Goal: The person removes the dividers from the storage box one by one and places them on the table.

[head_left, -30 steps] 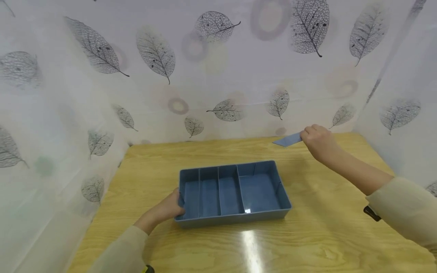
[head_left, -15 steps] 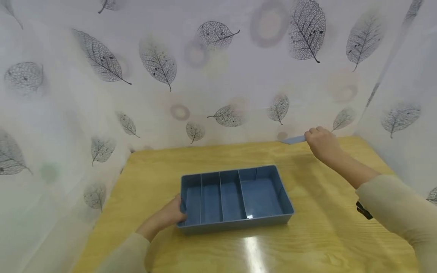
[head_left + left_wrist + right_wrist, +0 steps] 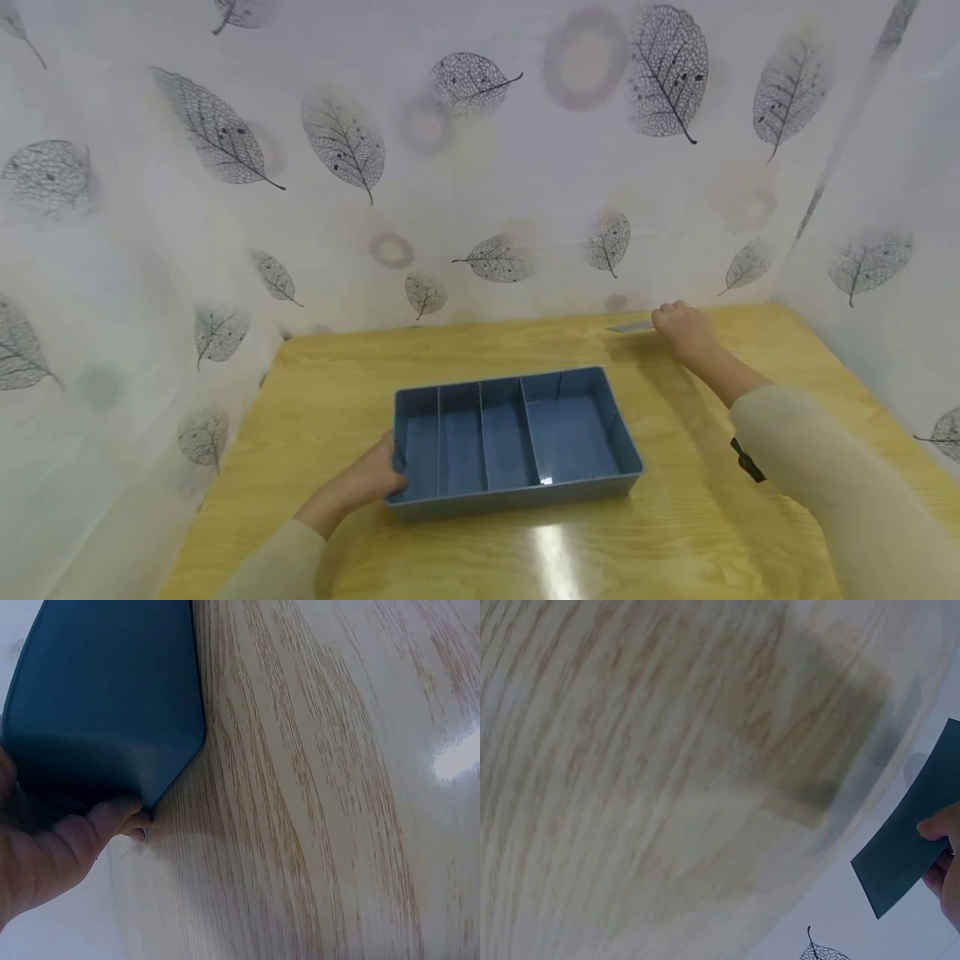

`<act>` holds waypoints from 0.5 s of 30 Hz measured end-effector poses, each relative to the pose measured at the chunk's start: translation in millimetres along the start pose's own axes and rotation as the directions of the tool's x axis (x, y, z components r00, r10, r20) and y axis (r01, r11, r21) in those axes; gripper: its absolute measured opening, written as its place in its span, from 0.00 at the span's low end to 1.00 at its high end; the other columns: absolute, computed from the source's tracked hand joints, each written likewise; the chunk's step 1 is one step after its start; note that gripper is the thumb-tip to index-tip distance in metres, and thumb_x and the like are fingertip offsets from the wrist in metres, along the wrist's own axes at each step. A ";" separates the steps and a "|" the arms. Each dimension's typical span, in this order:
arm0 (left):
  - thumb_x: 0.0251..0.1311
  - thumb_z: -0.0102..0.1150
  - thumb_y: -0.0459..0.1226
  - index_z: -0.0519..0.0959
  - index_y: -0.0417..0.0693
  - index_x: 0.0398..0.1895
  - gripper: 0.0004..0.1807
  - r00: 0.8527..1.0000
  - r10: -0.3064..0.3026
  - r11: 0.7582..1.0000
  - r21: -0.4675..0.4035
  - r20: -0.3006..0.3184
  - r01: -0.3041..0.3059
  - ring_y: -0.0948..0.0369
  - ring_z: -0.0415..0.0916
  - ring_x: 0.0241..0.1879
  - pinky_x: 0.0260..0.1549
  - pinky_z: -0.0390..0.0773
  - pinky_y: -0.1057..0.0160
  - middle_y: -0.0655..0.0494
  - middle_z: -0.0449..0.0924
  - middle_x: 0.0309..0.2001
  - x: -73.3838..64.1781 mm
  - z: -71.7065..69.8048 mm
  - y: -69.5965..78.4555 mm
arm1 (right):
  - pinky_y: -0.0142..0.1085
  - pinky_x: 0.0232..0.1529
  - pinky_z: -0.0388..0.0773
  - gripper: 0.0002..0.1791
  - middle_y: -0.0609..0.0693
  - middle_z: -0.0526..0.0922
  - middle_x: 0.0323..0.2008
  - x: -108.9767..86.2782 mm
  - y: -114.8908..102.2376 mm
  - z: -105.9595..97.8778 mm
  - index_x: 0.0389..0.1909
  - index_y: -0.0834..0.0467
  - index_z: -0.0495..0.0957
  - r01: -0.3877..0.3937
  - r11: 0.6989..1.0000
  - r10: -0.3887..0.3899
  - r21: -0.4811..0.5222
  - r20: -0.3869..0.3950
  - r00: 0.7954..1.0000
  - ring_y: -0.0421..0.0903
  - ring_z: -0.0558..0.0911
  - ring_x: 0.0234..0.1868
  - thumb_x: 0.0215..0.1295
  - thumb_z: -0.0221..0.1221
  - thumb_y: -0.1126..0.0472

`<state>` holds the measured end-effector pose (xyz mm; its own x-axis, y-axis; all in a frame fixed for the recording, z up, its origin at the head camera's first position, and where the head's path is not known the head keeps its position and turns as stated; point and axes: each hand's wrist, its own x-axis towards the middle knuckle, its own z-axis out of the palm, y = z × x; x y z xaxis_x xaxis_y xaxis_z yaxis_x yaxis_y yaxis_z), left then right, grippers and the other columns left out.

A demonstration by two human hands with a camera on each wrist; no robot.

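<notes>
A blue-grey plastic organizer box [image 3: 517,492] lies on the table, split by upright dividers into several compartments. My left hand [image 3: 372,473] grips its left end wall, with the thumb over the near corner. From the left wrist, the outside of the box [image 3: 105,682] fills the upper left, beside the hand [image 3: 64,851]. Beyond the box's far right corner, my right hand [image 3: 684,329] pinches a thin flat divider panel [image 3: 632,327], seen nearly edge-on. In the right wrist view, the panel [image 3: 904,832] shows its broad face, thumb [image 3: 934,825] on it.
A wood-grain table [image 3: 337,367] bears the box. Hanging sheets printed with leaves [image 3: 495,167] stand behind it and along both sides. A dark strap [image 3: 747,460] shows under the right sleeve [image 3: 795,458].
My right hand has come down toward the table with the divider panel, which now shows more edge-on. The left hand stays on the box, which has hardly moved.
</notes>
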<state>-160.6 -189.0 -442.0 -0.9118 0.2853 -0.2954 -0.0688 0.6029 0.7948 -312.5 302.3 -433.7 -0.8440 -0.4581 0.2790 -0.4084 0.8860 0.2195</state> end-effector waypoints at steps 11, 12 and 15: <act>0.40 0.56 0.24 0.43 0.18 0.66 0.48 1.000 -0.026 0.999 0.041 0.003 0.026 0.31 0.50 0.65 0.62 0.55 0.37 0.18 0.51 0.64 2.2 1.4 -2.2 | 0.42 0.24 0.79 0.03 0.62 0.77 0.24 -3.4 2.6 29.3 0.28 0.72 0.75 -0.074 0.997 0.074 0.005 0.063 0.995 0.54 0.76 0.25 0.52 0.58 0.79; 0.41 0.56 0.24 0.43 0.18 0.66 0.48 1.000 -0.028 0.999 0.045 0.005 0.028 0.31 0.50 0.65 0.62 0.55 0.37 0.18 0.50 0.64 2.3 1.2 -2.2 | 0.42 0.25 0.79 0.03 0.62 0.77 0.25 -2.7 2.7 29.7 0.28 0.72 0.75 -0.078 0.997 0.077 0.008 0.077 0.994 0.54 0.76 0.26 0.52 0.58 0.78; 0.43 0.57 0.25 0.43 0.18 0.67 0.48 0.999 -0.031 0.998 0.051 0.011 0.031 0.31 0.49 0.66 0.62 0.54 0.37 0.19 0.49 0.65 1.9 -0.4 -1.5 | 0.43 0.28 0.80 0.04 0.62 0.78 0.27 2.4 1.9 30.8 0.32 0.72 0.76 -0.094 0.995 0.091 0.020 0.123 0.988 0.55 0.78 0.29 0.53 0.58 0.77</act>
<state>-162.4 -189.6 -443.6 -0.9048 0.2744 -0.3257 -0.0760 0.6486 0.7574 -326.0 305.1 -461.4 -0.9140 -0.3631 0.1810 -0.3338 0.9266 0.1732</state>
